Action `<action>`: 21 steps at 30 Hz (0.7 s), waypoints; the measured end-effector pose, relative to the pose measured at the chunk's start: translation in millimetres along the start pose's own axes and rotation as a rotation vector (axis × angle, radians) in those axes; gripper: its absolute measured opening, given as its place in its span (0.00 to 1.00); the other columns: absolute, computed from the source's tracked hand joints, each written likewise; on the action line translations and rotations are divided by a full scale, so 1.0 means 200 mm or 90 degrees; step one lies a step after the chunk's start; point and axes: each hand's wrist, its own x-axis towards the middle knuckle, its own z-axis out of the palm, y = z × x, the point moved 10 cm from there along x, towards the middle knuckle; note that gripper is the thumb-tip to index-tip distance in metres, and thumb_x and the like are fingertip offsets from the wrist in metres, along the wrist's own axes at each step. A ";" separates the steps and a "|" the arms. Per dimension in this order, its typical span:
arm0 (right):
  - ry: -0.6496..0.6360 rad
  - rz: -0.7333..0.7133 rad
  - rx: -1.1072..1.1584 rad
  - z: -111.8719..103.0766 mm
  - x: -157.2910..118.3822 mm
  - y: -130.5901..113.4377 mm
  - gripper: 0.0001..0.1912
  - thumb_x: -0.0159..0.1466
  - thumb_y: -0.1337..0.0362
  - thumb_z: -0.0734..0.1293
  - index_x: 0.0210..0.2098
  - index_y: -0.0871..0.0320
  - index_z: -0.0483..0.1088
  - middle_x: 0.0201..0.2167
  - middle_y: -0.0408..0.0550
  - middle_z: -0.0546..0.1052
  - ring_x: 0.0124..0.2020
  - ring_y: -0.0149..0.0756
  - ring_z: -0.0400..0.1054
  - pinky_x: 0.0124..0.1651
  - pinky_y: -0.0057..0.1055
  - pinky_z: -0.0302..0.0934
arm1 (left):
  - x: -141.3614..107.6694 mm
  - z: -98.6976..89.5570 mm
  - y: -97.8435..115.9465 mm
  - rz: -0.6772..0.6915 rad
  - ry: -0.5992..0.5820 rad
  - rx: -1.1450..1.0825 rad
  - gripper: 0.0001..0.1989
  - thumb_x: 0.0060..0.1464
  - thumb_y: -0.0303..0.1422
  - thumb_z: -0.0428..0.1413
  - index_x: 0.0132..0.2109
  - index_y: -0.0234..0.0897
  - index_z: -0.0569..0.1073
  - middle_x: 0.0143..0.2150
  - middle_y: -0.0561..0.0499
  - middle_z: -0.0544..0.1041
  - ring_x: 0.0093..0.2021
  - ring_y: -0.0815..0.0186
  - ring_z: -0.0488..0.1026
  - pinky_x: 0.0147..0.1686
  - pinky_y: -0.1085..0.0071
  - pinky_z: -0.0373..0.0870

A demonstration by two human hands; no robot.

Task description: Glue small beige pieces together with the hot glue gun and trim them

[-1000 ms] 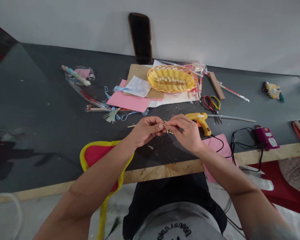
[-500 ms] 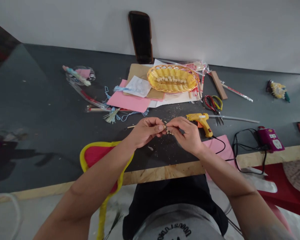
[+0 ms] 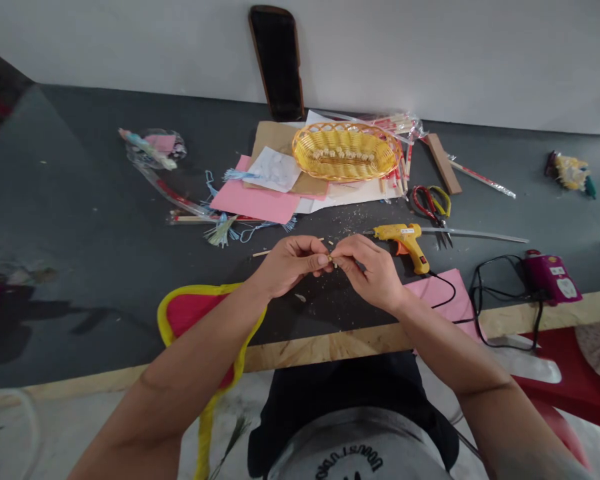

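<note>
My left hand (image 3: pixel 299 265) and my right hand (image 3: pixel 371 272) meet over the dark table, fingertips nearly touching. Both are closed in a pinch around a tiny pale piece (image 3: pixel 331 259), mostly hidden by the fingers; its exact kind is too small to tell. Just beneath and behind the fingers lie pale crumbs and small bits. A thin wooden stick (image 3: pixel 261 253) pokes out beyond my left hand. To the right of my right hand rests a yellow glue gun (image 3: pixel 399 233) with a clear glue stick (image 3: pixel 475 234) behind it.
Behind the hands, a yellow woven basket (image 3: pixel 347 175) holds a row of small pale pieces. Red- and yellow-handled hand tools (image 3: pixel 433 205) lie right of it. Pink paper (image 3: pixel 255 200) and tassels (image 3: pixel 223 232) are at left. A phone (image 3: pixel 279 63) leans on the wall. A cable runs to a purple power box (image 3: pixel 553 277).
The view has shifted slightly. My right fingertips have turned a little and come closer to my left fingertips around the tiny piece. Both hands stay in the same place over the table.
</note>
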 end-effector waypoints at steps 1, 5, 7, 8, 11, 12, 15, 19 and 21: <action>0.003 0.002 0.003 0.00 0.00 0.00 0.09 0.70 0.69 0.61 0.38 0.55 0.72 0.35 0.47 0.77 0.38 0.33 0.72 0.43 0.33 0.68 | 0.00 0.00 0.00 -0.002 -0.001 0.001 0.17 0.37 0.40 0.74 0.26 0.32 0.78 0.22 0.49 0.79 0.22 0.73 0.70 0.22 0.78 0.64; 0.020 0.032 0.023 -0.03 0.00 0.02 0.05 0.68 0.67 0.64 0.42 0.56 0.72 0.35 0.47 0.78 0.35 0.33 0.71 0.37 0.30 0.68 | 0.00 0.00 -0.01 -0.021 -0.002 -0.006 0.18 0.37 0.40 0.73 0.26 0.32 0.77 0.22 0.50 0.78 0.21 0.73 0.70 0.22 0.79 0.63; 0.015 0.036 0.039 -0.02 -0.01 0.03 0.08 0.67 0.66 0.67 0.45 0.55 0.73 0.37 0.48 0.78 0.35 0.33 0.71 0.35 0.30 0.68 | -0.01 0.01 -0.02 -0.030 -0.004 -0.010 0.17 0.37 0.40 0.74 0.26 0.32 0.77 0.22 0.50 0.78 0.21 0.74 0.70 0.22 0.79 0.64; 0.010 0.033 0.045 -0.02 -0.01 0.03 0.09 0.67 0.66 0.67 0.46 0.55 0.73 0.39 0.49 0.78 0.36 0.33 0.72 0.35 0.30 0.69 | -0.01 0.01 -0.02 -0.034 -0.008 -0.011 0.17 0.37 0.40 0.74 0.26 0.32 0.77 0.22 0.51 0.77 0.21 0.74 0.70 0.22 0.79 0.64; 0.011 0.016 0.056 -0.01 -0.02 0.02 0.08 0.67 0.67 0.67 0.45 0.55 0.75 0.40 0.50 0.78 0.40 0.34 0.73 0.41 0.31 0.71 | -0.01 0.02 -0.03 -0.046 -0.019 -0.011 0.18 0.36 0.40 0.74 0.26 0.32 0.77 0.21 0.51 0.77 0.21 0.74 0.69 0.21 0.80 0.64; 0.016 0.010 0.058 -0.02 -0.02 0.02 0.07 0.67 0.68 0.67 0.44 0.56 0.76 0.39 0.50 0.78 0.40 0.33 0.74 0.42 0.31 0.71 | -0.01 0.02 -0.04 -0.050 -0.021 -0.013 0.18 0.36 0.41 0.74 0.26 0.32 0.78 0.21 0.50 0.77 0.21 0.74 0.70 0.21 0.80 0.63; 0.029 0.000 0.054 -0.02 -0.02 0.01 0.07 0.66 0.69 0.67 0.42 0.56 0.76 0.37 0.50 0.78 0.39 0.33 0.74 0.42 0.31 0.71 | 0.00 0.03 -0.03 -0.045 -0.020 -0.021 0.19 0.35 0.42 0.74 0.25 0.31 0.78 0.22 0.49 0.78 0.21 0.75 0.70 0.21 0.80 0.63; 0.040 0.011 0.039 -0.03 -0.03 0.01 0.06 0.66 0.69 0.67 0.42 0.56 0.75 0.36 0.49 0.78 0.38 0.34 0.73 0.41 0.31 0.71 | 0.00 0.03 -0.02 -0.031 -0.021 -0.024 0.17 0.36 0.39 0.74 0.28 0.32 0.80 0.23 0.50 0.78 0.22 0.75 0.70 0.22 0.80 0.65; 0.043 0.016 0.042 -0.03 -0.03 0.02 0.07 0.66 0.69 0.67 0.42 0.56 0.75 0.36 0.49 0.78 0.38 0.33 0.73 0.40 0.31 0.70 | 0.00 0.04 -0.02 -0.029 -0.022 -0.020 0.16 0.37 0.38 0.74 0.28 0.32 0.80 0.23 0.50 0.78 0.22 0.74 0.70 0.22 0.80 0.65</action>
